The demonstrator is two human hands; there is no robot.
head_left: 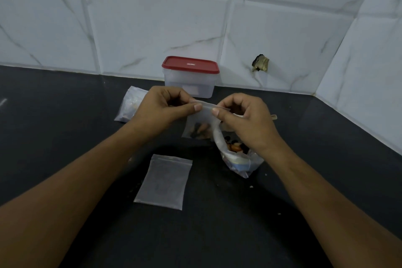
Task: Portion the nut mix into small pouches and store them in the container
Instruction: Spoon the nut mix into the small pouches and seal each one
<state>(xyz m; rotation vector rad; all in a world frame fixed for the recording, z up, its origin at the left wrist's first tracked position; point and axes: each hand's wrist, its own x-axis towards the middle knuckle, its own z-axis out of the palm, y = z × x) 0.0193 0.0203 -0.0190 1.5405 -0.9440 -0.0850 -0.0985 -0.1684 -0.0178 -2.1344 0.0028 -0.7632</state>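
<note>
both forearms reach forward over the dark tabletop (pixel 65 119). nearest lies a flat, empty clear plastic pouch (pixel 163 181). beyond it an open clear bag of nut mix (pixel 238 155) sits under the right wrist. the left hand (pixel 161 104) and right hand (pixel 244 119), fingers curled, pinch the top strip of a small clear nut-filled pouch (pixel 199 125). farther back lie another filled pouch (pixel 130 104), then a red-lidded translucent container (pixel 190 79).

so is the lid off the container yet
No, the red lid sits on top of the container, covering it.
</note>
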